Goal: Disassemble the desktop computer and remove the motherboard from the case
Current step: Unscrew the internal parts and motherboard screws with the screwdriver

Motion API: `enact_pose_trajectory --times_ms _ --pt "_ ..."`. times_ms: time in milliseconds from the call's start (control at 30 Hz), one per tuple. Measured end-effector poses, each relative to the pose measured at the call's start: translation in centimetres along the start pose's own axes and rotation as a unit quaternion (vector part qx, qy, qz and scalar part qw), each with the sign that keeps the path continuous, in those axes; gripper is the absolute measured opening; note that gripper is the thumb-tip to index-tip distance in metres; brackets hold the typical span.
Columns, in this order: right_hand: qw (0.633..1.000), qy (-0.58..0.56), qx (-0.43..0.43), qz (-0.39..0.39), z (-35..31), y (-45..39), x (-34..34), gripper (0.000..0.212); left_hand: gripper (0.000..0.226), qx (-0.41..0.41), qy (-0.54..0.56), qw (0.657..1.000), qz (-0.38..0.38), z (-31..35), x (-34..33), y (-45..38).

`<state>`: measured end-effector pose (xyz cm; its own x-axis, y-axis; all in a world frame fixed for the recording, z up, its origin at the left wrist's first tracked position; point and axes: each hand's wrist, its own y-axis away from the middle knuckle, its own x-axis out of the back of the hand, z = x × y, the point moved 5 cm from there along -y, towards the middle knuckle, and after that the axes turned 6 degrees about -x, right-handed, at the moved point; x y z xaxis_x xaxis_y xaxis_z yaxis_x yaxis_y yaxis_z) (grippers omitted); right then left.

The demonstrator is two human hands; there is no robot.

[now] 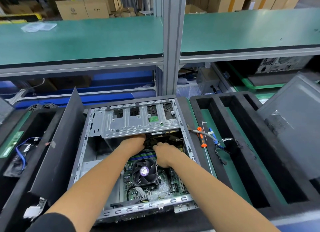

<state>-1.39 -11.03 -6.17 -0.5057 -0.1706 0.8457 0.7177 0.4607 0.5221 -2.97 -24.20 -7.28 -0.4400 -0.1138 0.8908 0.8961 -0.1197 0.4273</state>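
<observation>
Far left: a black foam tray (10,166) holding a green memory stick (10,144) and a blue cable (20,151). Just right of it, a dark side panel (57,145) propped upright against the case (81,145), tilted slightly. Centre of the bench (239,178): open case lying flat, silver drive cage (138,122) across its far end, motherboard (166,183) seated in the near right part, black cooler fan (145,171) with a purple label on top of it. Left hand (134,143) reaching under the cage's near edge, fingers curled toward a dark bundle of cables (151,141); fingertips hidden, so cannot tell whether the grip has closed on anything. Right hand (164,155) just beside it, above the fan and over the memory slots, fingers bent inward at the same cables; its grip likewise cannot be told, the tips being out of sight. Right of the case: orange-handled screwdriver (201,138) lying on the green mat, a grey and blue cable (212,135) crossing behind it, loose black wires (225,148) nearby. Further right: slotted black foam tray (259,153). Far right: grey perforated panel (294,127) leaning against the foam.
</observation>
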Motion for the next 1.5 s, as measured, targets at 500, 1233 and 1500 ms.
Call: enact_pose_trajectory --times_ms 500,1233,1500 --pt "1.0 -0.016 0.005 -0.016 0.2 0.1 0.1 0.052 0.024 -0.021 -0.009 1.0 0.006 0.1 -0.4 -0.4" --pt "0.998 -0.053 -0.038 0.0 0.3 -0.2 0.2 0.053 0.015 -0.023 0.079 0.99 -0.11 -0.1 2.4 6.7" --pt "0.992 -0.053 -0.113 0.014 0.6 -1.0 0.9 0.039 0.013 0.028 -0.049 0.998 -0.019 -1.9 2.7 7.8"
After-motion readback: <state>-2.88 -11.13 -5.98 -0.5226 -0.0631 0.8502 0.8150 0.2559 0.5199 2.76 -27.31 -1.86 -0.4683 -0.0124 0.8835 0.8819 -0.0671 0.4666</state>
